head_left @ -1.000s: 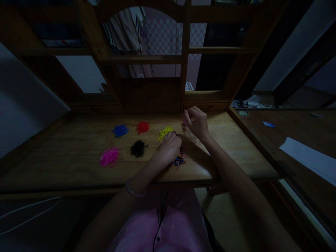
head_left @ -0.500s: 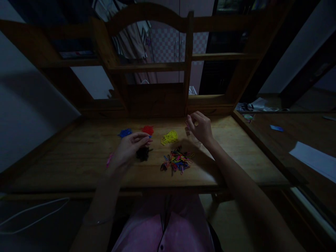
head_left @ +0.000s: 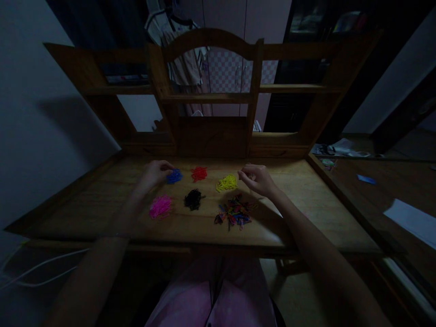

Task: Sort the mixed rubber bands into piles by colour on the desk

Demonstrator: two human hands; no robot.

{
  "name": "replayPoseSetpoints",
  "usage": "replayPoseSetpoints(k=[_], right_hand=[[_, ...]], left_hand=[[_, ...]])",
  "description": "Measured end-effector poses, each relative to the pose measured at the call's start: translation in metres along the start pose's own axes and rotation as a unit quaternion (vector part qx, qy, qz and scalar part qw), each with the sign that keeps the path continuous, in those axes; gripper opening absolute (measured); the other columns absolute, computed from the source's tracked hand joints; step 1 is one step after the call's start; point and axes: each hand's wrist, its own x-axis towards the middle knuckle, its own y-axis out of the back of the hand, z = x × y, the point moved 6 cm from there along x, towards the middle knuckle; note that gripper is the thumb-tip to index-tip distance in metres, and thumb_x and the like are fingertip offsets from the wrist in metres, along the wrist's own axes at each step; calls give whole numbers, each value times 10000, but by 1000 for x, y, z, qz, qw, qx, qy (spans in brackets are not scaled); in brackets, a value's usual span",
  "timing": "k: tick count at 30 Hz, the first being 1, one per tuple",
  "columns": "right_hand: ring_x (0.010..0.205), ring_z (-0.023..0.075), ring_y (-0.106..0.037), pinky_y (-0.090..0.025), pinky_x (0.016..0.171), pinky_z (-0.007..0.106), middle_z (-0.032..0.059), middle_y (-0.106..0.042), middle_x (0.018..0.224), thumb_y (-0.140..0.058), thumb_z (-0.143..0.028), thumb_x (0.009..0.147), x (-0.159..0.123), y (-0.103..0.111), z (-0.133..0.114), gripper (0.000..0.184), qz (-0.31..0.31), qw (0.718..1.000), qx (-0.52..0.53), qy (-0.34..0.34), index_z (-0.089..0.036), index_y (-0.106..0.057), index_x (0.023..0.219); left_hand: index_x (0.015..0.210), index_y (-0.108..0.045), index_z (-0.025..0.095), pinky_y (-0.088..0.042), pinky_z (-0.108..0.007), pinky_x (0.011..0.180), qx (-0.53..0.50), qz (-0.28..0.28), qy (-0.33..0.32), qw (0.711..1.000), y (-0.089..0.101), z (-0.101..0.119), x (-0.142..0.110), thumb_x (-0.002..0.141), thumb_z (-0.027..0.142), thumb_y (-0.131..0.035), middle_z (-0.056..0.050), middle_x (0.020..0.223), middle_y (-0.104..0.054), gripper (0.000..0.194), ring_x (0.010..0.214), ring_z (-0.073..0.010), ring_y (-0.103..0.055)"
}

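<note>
My left hand [head_left: 158,172] is at the left edge of a pile of small blue clips [head_left: 175,176], fingertips pinched together; whatever lies between them is too dark to make out. My right hand [head_left: 257,179] hovers to the right of a yellow clip pile [head_left: 227,182], its fingers curled closed, and I cannot see whether anything is in them. A brownish thing behind that hand is mostly hidden. Nearer me lies a mixed-colour heap of the small clips [head_left: 236,213], which look like paper clips.
Further piles on the wooden desk [head_left: 194,227] are red clips [head_left: 199,173], black clips [head_left: 193,199] and pink clips [head_left: 161,206]. A wooden shelf frame [head_left: 211,97] rises along the back. On the right-hand surface are a blue card [head_left: 366,179] and white paper [head_left: 412,215].
My left hand has moved left from above the black pile to the blue pile, uncovering the pink pile. A blue bit showed at its fingertips before. The camera view has shifted; my right hand stays closed.
</note>
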Motion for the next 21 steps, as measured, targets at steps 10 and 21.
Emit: replayPoseSetpoints(k=[10,21], right_hand=[[568,124,-511,-330,578,275,29,-588,632,-439,-372,971,-1,2,16,413,17,997,-61,-39,-187,-609,643],[553,121,-522,-348,578,275,29,-603,628,-439,-375,973,-1,-1,19,435,35,994,-95,-30,-193,-594,609]], left_hand=[[1055,-699,236,-482,-360,881,33,-191,-203,960,-79,91,-90,856,413,-616,-56,1068,-669,279,982,-227,-620],[961,-618,214,-434,-334,896,45,-332,-238,912,-120,107,-146,906,272,-550,-35,1033,-617,105,999,-205,-559]])
